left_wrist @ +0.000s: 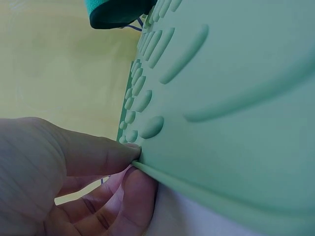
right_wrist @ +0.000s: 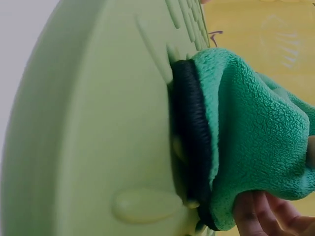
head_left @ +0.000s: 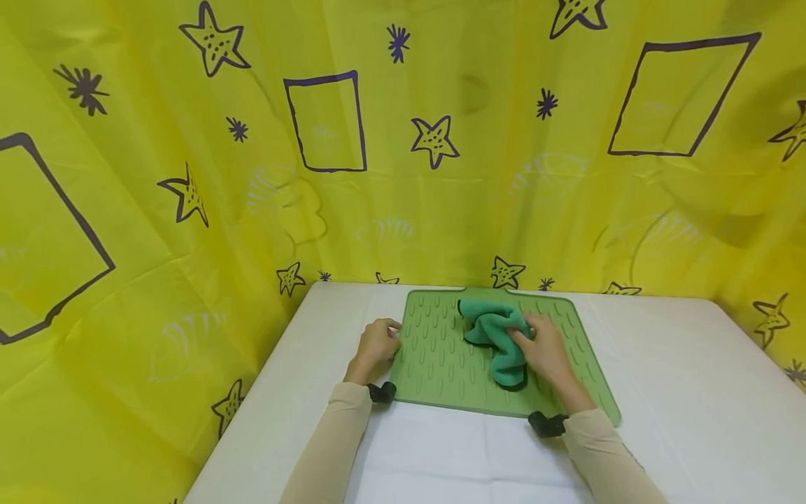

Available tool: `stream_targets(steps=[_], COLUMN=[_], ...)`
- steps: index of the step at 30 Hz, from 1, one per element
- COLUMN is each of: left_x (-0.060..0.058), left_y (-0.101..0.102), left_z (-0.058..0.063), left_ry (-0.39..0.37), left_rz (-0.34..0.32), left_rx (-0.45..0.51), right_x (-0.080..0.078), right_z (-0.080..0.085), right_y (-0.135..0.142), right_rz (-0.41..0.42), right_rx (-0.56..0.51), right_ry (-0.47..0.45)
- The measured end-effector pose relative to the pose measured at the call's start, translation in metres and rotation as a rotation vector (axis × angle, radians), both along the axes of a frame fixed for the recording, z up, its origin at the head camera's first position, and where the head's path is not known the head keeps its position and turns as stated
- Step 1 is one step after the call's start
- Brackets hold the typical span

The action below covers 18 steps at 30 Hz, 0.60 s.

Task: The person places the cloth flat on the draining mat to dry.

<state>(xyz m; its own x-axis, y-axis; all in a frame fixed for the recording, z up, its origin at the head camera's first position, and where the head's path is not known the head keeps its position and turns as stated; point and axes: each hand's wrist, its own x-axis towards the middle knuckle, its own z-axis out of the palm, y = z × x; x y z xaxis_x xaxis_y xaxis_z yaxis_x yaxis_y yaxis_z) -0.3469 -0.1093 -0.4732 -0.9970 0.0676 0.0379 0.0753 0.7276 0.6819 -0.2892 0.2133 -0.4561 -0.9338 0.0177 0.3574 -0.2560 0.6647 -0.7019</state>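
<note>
A light green ridged mat lies on the white table. My left hand is at its left edge; in the left wrist view the thumb and fingers of that hand pinch the rim of the mat. Bunched up on the mat is a green cloth with a dark edging. My right hand grips the cloth at its right side. Seen from the right wrist, the fingers curl into the fuzzy cloth, whose dark hem sits against the mat.
The white table extends on both sides of the mat and in front of it. Behind and to the left hangs a yellow curtain printed with stars and frames. Black wrist straps sit at both cuffs.
</note>
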Motion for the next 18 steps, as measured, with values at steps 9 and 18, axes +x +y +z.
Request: stream_targets(steps=[9, 18], left_x=[-0.001, 0.003], left_y=[0.001, 0.001], left_z=[0.000, 0.009], left_ry=[0.004, -0.016], left_rz=[0.006, -0.022], left_rx=[-0.017, -0.021], right_x=[0.002, 0.006], right_z=[-0.002, 0.010], right_y=[0.003, 0.011], right_rz=[0.029, 0.104], right_rx=[0.002, 0.048], right_ry=[-0.127, -0.224])
